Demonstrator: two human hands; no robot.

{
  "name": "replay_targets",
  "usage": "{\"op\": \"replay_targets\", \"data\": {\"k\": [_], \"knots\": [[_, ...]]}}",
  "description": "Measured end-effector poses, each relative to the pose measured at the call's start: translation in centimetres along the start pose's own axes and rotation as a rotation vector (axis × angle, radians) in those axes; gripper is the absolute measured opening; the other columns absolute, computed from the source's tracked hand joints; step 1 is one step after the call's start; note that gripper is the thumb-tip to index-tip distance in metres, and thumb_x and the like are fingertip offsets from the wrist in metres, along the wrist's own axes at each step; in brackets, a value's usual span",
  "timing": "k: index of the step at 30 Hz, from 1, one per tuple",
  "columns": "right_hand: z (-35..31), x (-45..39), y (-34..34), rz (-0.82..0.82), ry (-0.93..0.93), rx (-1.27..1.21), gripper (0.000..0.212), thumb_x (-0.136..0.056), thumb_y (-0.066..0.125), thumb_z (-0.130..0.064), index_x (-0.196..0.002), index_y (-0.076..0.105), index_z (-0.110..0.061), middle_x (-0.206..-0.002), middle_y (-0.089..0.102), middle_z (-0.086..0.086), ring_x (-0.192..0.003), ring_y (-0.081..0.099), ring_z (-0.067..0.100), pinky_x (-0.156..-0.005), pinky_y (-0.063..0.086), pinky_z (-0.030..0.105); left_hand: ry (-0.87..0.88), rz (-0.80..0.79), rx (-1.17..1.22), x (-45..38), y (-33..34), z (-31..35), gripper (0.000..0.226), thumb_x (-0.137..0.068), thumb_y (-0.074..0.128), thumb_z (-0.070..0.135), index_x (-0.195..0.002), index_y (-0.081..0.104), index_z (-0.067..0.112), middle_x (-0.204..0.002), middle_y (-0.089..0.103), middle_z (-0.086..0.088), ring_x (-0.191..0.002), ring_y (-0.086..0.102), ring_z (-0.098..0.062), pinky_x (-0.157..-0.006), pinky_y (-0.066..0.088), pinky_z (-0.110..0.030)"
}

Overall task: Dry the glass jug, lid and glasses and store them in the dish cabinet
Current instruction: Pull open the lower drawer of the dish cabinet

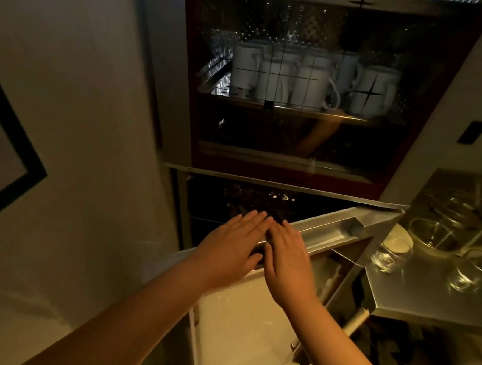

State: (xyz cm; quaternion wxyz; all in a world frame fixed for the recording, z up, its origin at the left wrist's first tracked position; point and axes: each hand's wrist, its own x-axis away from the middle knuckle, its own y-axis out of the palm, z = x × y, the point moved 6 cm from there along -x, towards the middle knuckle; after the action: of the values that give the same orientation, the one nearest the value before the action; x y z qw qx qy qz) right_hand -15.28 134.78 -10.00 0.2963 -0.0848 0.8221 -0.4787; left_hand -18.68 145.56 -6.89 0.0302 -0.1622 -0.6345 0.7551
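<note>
While both hands lie flat with straight fingers on the top edge of the dish cabinet's lower door [313, 233], the left hand [230, 243] sits just beside the right hand [287, 261], fingertips nearly touching, and neither holds anything. Above that door, behind the cabinet's glass front, a row of white mugs [305, 79] stands on a shelf. Right of the door, on the steel worktop [422, 300], one glass [392, 251] stands nearest it, the glass jug [450, 235] lies tilted behind, and another glass [470, 273] stands farthest right.
</note>
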Motion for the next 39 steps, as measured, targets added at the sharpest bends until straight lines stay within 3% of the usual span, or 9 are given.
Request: {"op": "replay_targets", "data": {"k": [5,9,19,24,28,31,35,39], "knots": [[0.1,0.7,-1.8,0.043,0.031,0.03,0.036,-0.097,0.037,-0.033,-0.128,0.052,-0.021,-0.123,0.058,-0.004,-0.118,0.048,0.013,-0.106,0.031,0.029,0.114,-0.033,0.081,-0.7,-1.2,1.8,0.062,-0.098,0.034,0.042,-0.149,0.003,0.027,-0.157,0.003,0.01,-0.133,-0.011,0.006,-0.108,-0.008,-0.019],[0.1,1.9,-3.4,0.055,0.037,0.068,0.031,-0.094,0.042,-0.035,-0.119,0.058,-0.023,-0.111,0.062,-0.007,-0.106,0.053,0.009,-0.094,0.038,0.024,0.213,-0.047,0.1,-1.0,-1.2,3.3,0.062,-0.097,0.035,0.046,-0.149,0.004,0.031,-0.157,0.003,0.013,-0.134,-0.011,0.006,-0.108,-0.006,-0.02],[1.9,5.9,-7.2,-0.068,0.058,0.032,0.027,-0.091,0.05,-0.039,-0.113,0.061,-0.028,-0.116,0.057,-0.013,-0.106,0.05,0.002,-0.085,0.043,0.017,0.403,-0.126,0.075,-1.8,1.4,6.3,0.081,-0.084,0.028,0.073,-0.144,-0.012,0.037,-0.151,-0.015,0.02,-0.137,-0.018,0.005,-0.106,-0.009,-0.02],[2.9,8.9,-9.3,-0.053,0.164,0.041,0.038,-0.091,0.051,-0.043,-0.123,0.059,-0.024,-0.129,0.054,-0.01,-0.113,0.053,0.006,-0.09,0.038,0.016,0.451,-0.181,0.039,-2.2,2.6,8.4,0.088,-0.079,0.025,0.081,-0.145,-0.013,0.037,-0.15,-0.019,0.02,-0.136,-0.021,0.004,-0.107,-0.009,-0.021],[3.6,10.7,-10.7,-0.1,0.207,0.108,0.038,-0.093,0.049,-0.043,-0.122,0.058,-0.021,-0.126,0.054,-0.006,-0.111,0.055,0.012,-0.09,0.047,0.024,0.493,-0.232,0.052,-2.8,3.0,11.0,0.092,-0.075,0.026,0.084,-0.146,-0.009,0.037,-0.148,-0.019,0.022,-0.136,-0.021,0.004,-0.109,-0.007,-0.024],[4.3,11.6,-11.5,-0.151,0.206,0.172,0.036,-0.095,0.047,-0.038,-0.125,0.055,-0.019,-0.132,0.051,-0.004,-0.119,0.05,0.014,-0.096,0.044,0.026,0.532,-0.262,0.053,-3.0,3.5,13.3,0.093,-0.076,0.027,0.082,-0.148,-0.003,0.032,-0.15,-0.014,0.018,-0.137,-0.018,0.001,-0.11,-0.006,-0.025],[5.3,12.7,-13.0,-0.2,0.196,0.232,0.027,-0.097,0.046,-0.032,-0.116,0.058,-0.017,-0.117,0.055,-0.004,-0.105,0.052,0.012,-0.085,0.047,0.025,0.512,-0.288,0.067,-3.1,4.6,15.7,0.093,-0.079,0.031,0.078,-0.149,-0.005,0.029,-0.154,-0.013,0.012,-0.136,-0.017,0.0,-0.109,-0.008,-0.023],[6.9,14.0,-14.4,-0.225,0.227,0.237,0.027,-0.097,0.045,-0.033,-0.118,0.057,-0.02,-0.116,0.056,-0.005,-0.096,0.056,0.011,-0.082,0.049,0.024,0.507,-0.303,0.081,-3.5,5.3,18.0,0.095,-0.078,0.035,0.078,-0.148,-0.007,0.03,-0.153,-0.014,0.012,-0.133,-0.017,0.001,-0.106,-0.008,-0.022]]}}
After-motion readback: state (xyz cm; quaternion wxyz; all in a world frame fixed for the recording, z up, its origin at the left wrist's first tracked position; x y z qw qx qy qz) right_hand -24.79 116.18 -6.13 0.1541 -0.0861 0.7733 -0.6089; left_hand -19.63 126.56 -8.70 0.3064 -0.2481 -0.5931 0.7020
